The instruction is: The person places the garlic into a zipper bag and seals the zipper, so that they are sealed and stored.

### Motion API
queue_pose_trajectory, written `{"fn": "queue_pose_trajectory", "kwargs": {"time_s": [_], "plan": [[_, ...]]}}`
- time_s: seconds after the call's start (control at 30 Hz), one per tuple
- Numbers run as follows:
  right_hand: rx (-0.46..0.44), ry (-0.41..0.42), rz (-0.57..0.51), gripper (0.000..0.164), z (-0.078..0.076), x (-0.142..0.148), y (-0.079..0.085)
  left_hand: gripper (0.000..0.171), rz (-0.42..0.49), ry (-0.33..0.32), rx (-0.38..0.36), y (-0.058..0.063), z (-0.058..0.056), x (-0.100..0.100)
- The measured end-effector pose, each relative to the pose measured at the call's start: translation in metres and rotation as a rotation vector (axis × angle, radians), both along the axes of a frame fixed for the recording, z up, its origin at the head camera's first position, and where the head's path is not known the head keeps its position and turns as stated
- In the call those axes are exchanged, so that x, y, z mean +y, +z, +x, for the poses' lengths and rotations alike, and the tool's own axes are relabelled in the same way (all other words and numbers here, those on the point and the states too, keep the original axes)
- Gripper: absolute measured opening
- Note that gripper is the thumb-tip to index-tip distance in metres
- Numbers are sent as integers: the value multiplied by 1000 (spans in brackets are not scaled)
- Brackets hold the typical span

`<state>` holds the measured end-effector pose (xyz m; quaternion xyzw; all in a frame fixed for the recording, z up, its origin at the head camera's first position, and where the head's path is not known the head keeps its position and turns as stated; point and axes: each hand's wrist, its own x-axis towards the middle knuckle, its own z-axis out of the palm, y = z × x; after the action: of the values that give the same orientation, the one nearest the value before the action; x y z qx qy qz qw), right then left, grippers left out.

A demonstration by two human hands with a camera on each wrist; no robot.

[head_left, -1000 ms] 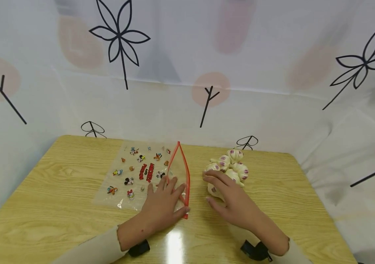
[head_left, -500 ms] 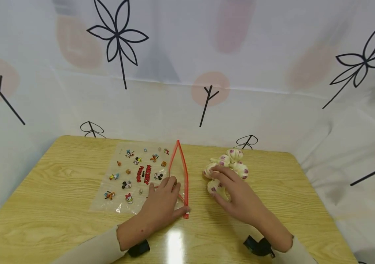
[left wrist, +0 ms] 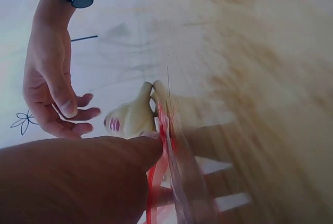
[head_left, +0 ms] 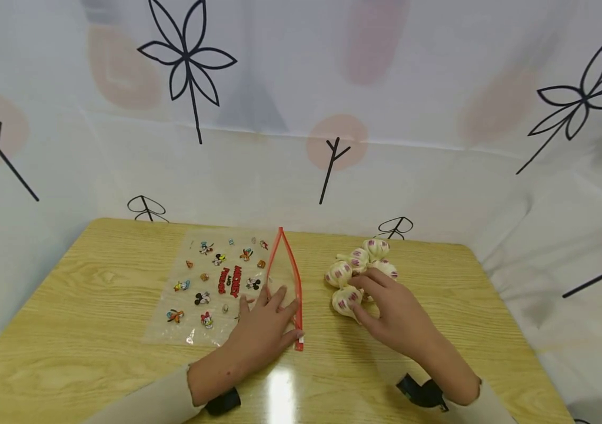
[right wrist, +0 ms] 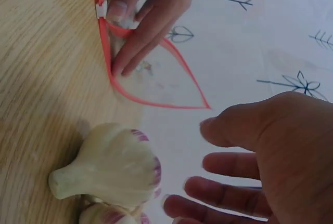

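Note:
A clear zip bag (head_left: 181, 318) with cartoon prints and a red zip edge (head_left: 298, 277) lies flat, its mouth spread toward the right. My left hand (head_left: 258, 333) rests on the mouth end, fingers spread, the thumb by the zip's near end. Several garlic bulbs with purple streaks form a cluster right of the bag. Over the cluster's near side hovers my right hand (head_left: 403, 318), fingers loosely bent, close to the nearest bulb (head_left: 344, 301). In the right wrist view, a gap shows between those fingers and the garlic bulb (right wrist: 117, 164). My right hand hides some bulbs.
Everything lies on a wood-grain table (head_left: 94, 377). A white cloth (head_left: 258, 171) with plant drawings hangs behind it and along both sides. Black wrist devices sit below both hands, such as the one at my right wrist (head_left: 421, 393).
My right hand has shifted right over the garlic, uncovering the left bulbs. The bag has slid slightly left and its mouth has narrowed a little. My left hand has stayed nearly in place.

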<state>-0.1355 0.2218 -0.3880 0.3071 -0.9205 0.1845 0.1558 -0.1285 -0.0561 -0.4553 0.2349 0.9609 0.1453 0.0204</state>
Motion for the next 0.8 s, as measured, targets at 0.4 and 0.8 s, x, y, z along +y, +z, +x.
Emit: {"fn": "queue_pose_trajectory", "kwargs": {"time_s": [0.4, 0.8], "plan": [[-91, -78, 173, 40, 2, -5, -11, 76, 31, -42, -39, 4, 1, -4], [-138, -72, 189, 47, 1, -15, -24, 80, 37, -36, -46, 4, 1, -5]]}}
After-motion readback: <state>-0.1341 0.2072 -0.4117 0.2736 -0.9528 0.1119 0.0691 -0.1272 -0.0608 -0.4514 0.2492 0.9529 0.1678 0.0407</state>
